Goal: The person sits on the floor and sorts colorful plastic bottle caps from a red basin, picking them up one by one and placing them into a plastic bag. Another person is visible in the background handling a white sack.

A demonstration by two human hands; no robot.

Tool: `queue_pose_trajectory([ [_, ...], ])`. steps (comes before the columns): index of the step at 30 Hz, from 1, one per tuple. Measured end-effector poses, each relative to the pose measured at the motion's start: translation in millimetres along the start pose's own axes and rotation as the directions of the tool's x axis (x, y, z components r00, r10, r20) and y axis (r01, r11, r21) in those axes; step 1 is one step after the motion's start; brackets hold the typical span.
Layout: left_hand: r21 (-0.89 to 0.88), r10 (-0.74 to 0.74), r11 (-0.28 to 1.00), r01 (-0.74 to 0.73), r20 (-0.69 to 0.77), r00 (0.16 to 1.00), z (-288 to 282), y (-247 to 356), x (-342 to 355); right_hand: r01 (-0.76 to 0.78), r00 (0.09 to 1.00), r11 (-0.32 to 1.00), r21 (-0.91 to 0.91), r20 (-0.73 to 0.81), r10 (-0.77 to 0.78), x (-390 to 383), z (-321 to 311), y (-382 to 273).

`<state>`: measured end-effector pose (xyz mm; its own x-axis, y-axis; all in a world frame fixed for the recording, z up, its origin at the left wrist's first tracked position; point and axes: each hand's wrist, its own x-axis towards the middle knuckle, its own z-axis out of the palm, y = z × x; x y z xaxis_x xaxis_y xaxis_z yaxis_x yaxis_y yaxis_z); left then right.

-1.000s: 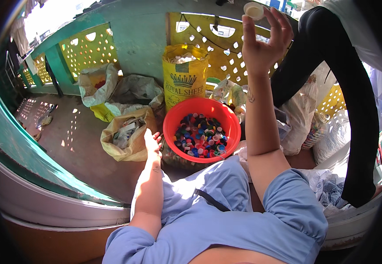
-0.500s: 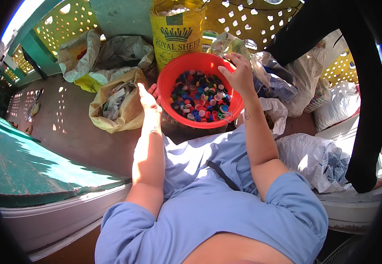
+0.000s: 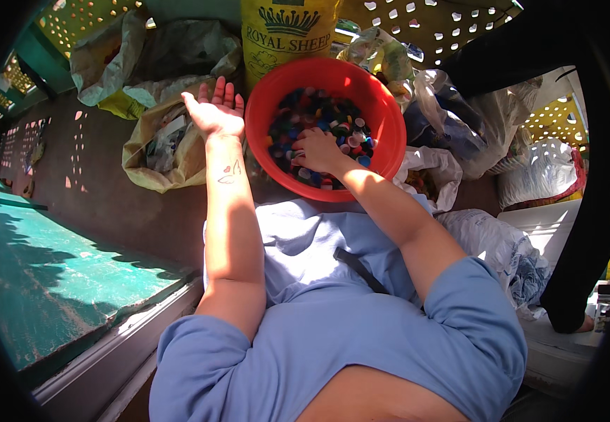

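My left hand is open, palm up, beside the red plastic basin and over the edge of a beige sack holding crumpled items. Nothing rests on its palm. My right hand reaches inside the basin, its fingers curled among many small multicoloured bottle caps; what they grip, if anything, is hidden. Behind the basin stands a yellow printed sack.
Pale sacks lie back left; plastic bags crowd the right. Another person's black-clad leg is close at the right. A green painted ledge runs along the left, and perforated yellow panels stand behind.
My right hand has come down from up high, where it held a round white lid, into the basin. My left hand has risen slightly, palm now upturned. The view has tilted downward.
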<state>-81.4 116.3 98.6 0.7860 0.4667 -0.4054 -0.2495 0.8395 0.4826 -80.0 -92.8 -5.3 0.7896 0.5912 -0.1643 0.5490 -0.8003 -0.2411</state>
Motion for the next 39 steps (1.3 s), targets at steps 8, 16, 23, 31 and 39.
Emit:
queue_pose_trajectory([
  [8, -0.091, -0.025, 0.995, 0.028, 0.030, 0.999, 3, 9, 11, -0.065, 0.994, 0.986, -0.154, 0.081, 0.078, 51, 33, -27],
  [16, -0.123, -0.051, 0.991, 0.052, 0.012, 0.999, 2, 10, 12, -0.113, 0.993, 0.985, 0.128, -0.008, 0.115, 58, 49, 0],
  [23, -0.115, -0.035, 0.993, 0.036, 0.005, 0.999, 1, 11, 11, -0.132, 0.989, 0.983, 0.125, -0.052, 0.139, 50, 38, 37],
  [31, -0.116, -0.046, 0.992, 0.046, 0.002, 0.999, 2, 3, 9, 0.073, 0.977, 0.989, -0.133, -0.191, -0.097, 52, 47, 24],
  [39, -0.106, -0.044, 0.993, 0.045, 0.014, 0.999, 0, 9, 11, 0.162, 0.962, 0.971, -0.177, -0.191, -0.196, 53, 33, 23],
])
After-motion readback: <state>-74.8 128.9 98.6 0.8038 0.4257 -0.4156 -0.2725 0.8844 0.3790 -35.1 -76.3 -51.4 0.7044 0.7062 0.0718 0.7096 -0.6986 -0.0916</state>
